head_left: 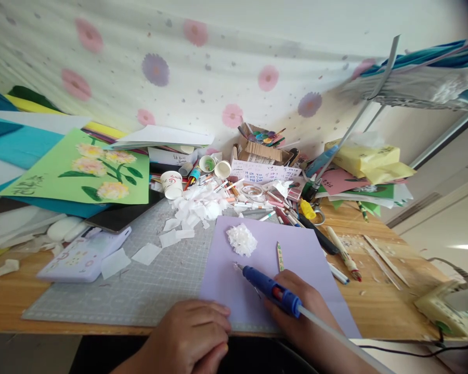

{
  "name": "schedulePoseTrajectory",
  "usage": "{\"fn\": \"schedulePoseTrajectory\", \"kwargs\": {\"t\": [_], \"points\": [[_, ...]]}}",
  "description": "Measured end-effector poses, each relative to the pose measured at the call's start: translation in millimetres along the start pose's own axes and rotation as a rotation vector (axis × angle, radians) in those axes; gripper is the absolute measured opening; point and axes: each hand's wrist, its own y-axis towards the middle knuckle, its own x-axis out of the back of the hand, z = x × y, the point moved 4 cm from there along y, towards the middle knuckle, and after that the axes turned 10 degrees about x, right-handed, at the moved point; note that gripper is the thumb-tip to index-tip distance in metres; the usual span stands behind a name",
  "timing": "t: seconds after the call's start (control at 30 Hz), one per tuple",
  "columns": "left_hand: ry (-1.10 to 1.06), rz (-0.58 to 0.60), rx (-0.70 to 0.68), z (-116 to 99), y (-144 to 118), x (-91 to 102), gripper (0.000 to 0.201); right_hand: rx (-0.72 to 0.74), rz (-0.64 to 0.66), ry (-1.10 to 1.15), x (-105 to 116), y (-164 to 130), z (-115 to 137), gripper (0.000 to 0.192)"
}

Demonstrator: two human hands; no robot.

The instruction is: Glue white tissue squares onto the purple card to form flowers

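Observation:
My right hand [296, 301] is closed around a blue hot glue gun [271, 288], with a long whitish glue stick [331, 332] running out of its back. The nozzle points up and left, over a lilac sheet of paper [222, 270]. Just beyond the tip, a ruffled white paper flower [242, 239] lies on that sheet. A slim patterned strip [280, 256] sits to the flower's right. My left hand [195, 332] rests by the table's front edge, at the sheet's lower left corner. Its fingers are curled together, and whatever may be inside them is hidden.
A grey cutting mat [140, 291] lies beneath the sheet, with white paper scraps [197, 208] and a lilac case [83, 257] on it. Pens, paper cups [172, 185] and a cardboard box [259, 153] crowd the back. A green flower picture [101, 171] stands left.

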Motion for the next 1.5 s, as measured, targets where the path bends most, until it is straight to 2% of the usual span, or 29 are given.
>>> {"fn": "schedulePoseTrajectory", "kwargs": {"t": [0.17,0.4,0.53,0.6,0.7,0.83,0.97,1.1,1.37,1.5], "points": [[-0.014,-0.014,0.002,-0.2,1.1,0.9,0.017,-0.009,-0.029,-0.097,-2.1,-0.6,-7.4,0.013],[-0.005,0.012,-0.003,0.5,2.1,-1.1,0.017,0.042,0.039,-0.065,-1.7,-1.0,0.3,0.013],[-0.072,-0.085,-0.025,2.6,0.5,-1.5,0.016,0.005,0.025,-0.146,-2.0,0.2,-1.2,0.013],[-0.061,-0.064,-0.024,2.9,0.1,-1.4,0.016,-0.01,0.017,-0.158,-2.4,1.1,-3.5,0.014],[-0.01,0.028,-0.005,2.5,0.0,-0.9,0.016,-0.015,0.001,-0.09,-1.3,2.5,-4.4,0.014],[-0.022,-0.002,-0.011,1.8,-0.3,1.5,0.015,0.002,0.007,-0.042,-0.3,4.2,-2.0,0.013],[-0.056,-0.042,-0.017,3.0,-0.9,0.3,0.015,-0.053,-0.017,-0.088,0.8,4.9,-5.3,0.013],[-0.038,0.01,0.005,5.1,-1.6,-1.0,0.015,-0.103,-0.028,-0.028,3.8,5.3,-7.3,0.009],[-0.034,0.042,0.032,7.2,-3.5,-1.7,0.014,-0.077,0.046,0.006,7.9,7.8,-4.6,0.01],[-0.091,-0.069,-0.014,6.4,-4.3,-0.1,0.014,-0.082,0.059,0.042,9.0,5.7,-3.9,0.008]]}}
